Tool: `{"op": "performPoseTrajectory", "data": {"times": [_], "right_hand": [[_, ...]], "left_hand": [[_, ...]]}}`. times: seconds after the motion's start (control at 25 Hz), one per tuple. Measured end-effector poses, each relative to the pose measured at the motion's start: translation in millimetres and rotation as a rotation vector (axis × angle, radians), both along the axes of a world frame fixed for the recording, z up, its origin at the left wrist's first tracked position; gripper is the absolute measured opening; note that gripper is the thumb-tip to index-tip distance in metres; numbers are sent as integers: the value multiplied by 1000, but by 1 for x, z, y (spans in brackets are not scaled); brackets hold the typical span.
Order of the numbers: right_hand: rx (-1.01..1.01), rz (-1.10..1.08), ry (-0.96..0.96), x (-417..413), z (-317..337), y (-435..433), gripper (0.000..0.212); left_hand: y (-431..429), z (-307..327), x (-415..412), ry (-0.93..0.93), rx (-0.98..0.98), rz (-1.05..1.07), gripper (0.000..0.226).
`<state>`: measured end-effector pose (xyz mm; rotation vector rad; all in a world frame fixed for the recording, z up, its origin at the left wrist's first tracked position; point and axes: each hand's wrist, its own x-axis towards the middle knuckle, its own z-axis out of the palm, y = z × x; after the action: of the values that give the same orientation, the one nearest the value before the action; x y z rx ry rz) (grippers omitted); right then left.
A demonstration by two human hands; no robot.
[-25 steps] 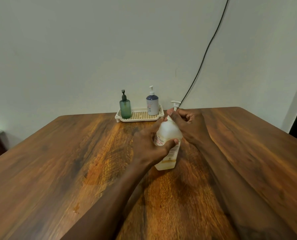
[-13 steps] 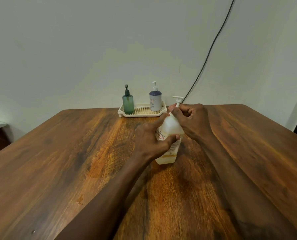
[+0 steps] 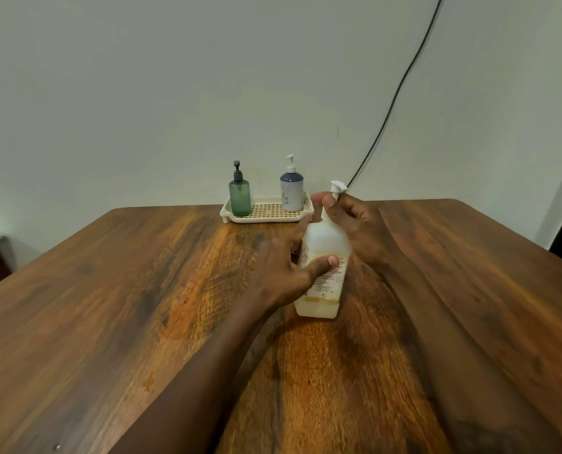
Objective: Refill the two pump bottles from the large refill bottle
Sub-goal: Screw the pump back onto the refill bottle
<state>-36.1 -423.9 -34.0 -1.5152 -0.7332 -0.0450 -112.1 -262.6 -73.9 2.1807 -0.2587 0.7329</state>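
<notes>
The large translucent refill bottle (image 3: pixel 324 244) stands on the wooden table (image 3: pixel 142 290), with a little yellowish liquid at its bottom and a white pump head on top. My left hand (image 3: pixel 283 267) wraps its body, thumb across the label. My right hand (image 3: pixel 348 217) grips the neck just below the pump head. A green pump bottle (image 3: pixel 239 194) with a dark pump and a blue-and-white pump bottle (image 3: pixel 291 188) stand upright in a cream perforated tray (image 3: pixel 266 217) at the table's far edge.
A black cable (image 3: pixel 400 83) runs diagonally down the pale wall to behind the table. The tray sits just behind and left of the refill bottle. A dark object shows at the far right edge, and a pale surface at the far left.
The view has tilted and shifted slightly. Both hands stay on the refill bottle; my right hand's fingers have shifted around the neck under the pump.
</notes>
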Motion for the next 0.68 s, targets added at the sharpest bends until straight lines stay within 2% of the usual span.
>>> {"op": "performPoseTrajectory", "data": {"times": [0.16, 0.28, 0.44, 0.68], "right_hand": [[24, 101, 74, 5, 1, -5, 47], [-1, 109, 8, 4, -1, -11, 43], [52, -63, -71, -2, 0, -13, 49], [-45, -270, 11, 0, 1, -7, 73]], "left_hand": [[0, 3, -3, -15, -14, -19, 79], [2, 4, -4, 0, -50, -14, 73], [1, 1, -4, -38, -21, 37, 85], [-2, -4, -1, -134, 91, 91, 89]]}}
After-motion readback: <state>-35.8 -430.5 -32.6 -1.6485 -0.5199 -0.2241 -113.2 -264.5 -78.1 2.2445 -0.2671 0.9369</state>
